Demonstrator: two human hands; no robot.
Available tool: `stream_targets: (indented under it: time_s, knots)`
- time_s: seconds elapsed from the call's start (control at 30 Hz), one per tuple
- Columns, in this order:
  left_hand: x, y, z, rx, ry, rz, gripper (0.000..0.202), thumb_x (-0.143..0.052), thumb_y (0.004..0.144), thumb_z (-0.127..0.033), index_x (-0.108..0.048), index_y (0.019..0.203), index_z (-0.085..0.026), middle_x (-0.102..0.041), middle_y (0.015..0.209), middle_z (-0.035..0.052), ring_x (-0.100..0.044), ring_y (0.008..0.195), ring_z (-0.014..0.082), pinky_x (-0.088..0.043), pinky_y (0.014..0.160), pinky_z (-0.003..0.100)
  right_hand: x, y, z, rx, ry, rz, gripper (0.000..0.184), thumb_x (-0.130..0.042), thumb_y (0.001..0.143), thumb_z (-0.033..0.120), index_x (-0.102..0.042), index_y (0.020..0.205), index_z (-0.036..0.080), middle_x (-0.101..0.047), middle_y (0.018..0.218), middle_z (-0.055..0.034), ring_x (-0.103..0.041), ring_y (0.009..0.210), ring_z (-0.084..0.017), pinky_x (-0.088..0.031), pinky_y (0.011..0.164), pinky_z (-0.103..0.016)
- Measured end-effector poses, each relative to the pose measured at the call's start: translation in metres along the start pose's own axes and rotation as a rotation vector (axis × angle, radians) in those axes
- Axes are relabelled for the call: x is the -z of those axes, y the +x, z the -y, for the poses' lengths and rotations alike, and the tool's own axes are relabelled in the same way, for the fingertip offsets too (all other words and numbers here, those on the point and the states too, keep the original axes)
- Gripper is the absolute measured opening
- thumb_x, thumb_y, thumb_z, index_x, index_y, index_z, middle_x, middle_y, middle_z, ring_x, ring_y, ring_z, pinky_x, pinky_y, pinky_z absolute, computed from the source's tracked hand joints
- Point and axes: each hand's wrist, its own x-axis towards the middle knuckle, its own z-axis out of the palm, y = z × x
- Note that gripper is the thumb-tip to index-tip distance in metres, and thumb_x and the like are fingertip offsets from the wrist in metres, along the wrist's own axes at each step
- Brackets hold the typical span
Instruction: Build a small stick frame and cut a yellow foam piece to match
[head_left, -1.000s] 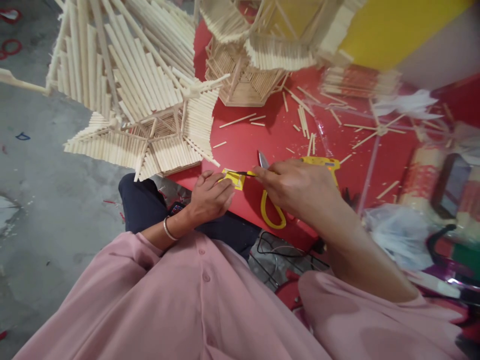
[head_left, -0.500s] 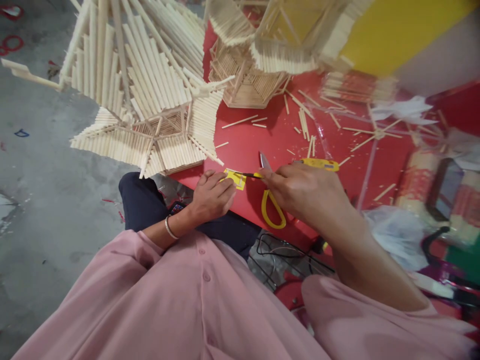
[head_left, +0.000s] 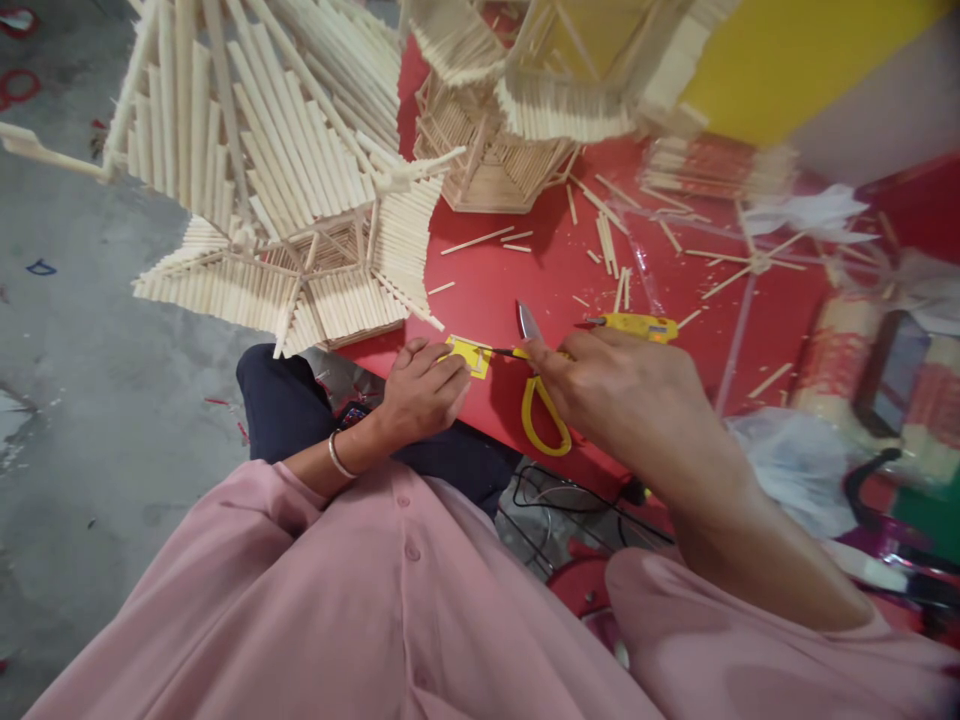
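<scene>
My left hand point(head_left: 427, 390), with a light bangle at its wrist, presses its closed fingers on the near left side of a small yellow card point(head_left: 474, 358) at the table's edge. Short pale sticks lie along the card. My right hand point(head_left: 622, 385) is closed around yellow-handled scissors point(head_left: 546, 420), which look spread wide. One broad blade points away from me, and a thin dark tip reaches left onto the card. A handle loop hangs below my fingers; the pivot is hidden. Just beyond my right hand lies a yellow tool point(head_left: 637, 326) with a metal tip.
A large layered model of pale wooden sticks point(head_left: 300, 180) stands left of my hands, with more stick models point(head_left: 502, 150) behind. Loose sticks point(head_left: 607, 245) are scattered on the red table point(head_left: 480, 285). Stick bundles point(head_left: 836, 350) and a plastic bag point(head_left: 787, 470) are at right.
My right hand has shifted very slightly right and down, and a bit more of the yellow tool's tip shows. My left hand stays on the card.
</scene>
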Motion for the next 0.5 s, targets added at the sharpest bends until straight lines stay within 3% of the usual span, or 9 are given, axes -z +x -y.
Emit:
stream_targets:
  time_s: [0.23, 0.5]
  knots:
    - [0.005, 0.003, -0.002, 0.106, -0.025, 0.06, 0.021, -0.06, 0.092, -0.035, -0.07, 0.106, -0.022, -0.059, 0.14, 0.0137, -0.048, 0.137, 0.034, -0.031, 0.115, 0.058, -0.007, -0.002, -0.003, -0.016, -0.02, -0.02, 0.033, -0.042, 0.092, 0.016, -0.073, 0.104, 0.018, -0.062, 0.071, -0.0088, -0.05, 0.067, -0.019, -0.014, 0.059, -0.032]
    - [0.015, 0.003, 0.005, 0.022, 0.026, 0.119, 0.031, -0.057, 0.094, -0.044, -0.069, 0.112, -0.022, -0.06, 0.14, 0.0149, -0.045, 0.141, 0.0358, -0.024, 0.118, 0.065, -0.016, -0.003, -0.002, -0.043, 0.069, -0.084, 0.037, -0.038, 0.097, 0.02, -0.073, 0.109, 0.019, -0.065, 0.072, -0.0093, -0.05, 0.067, -0.018, -0.013, 0.06, -0.032]
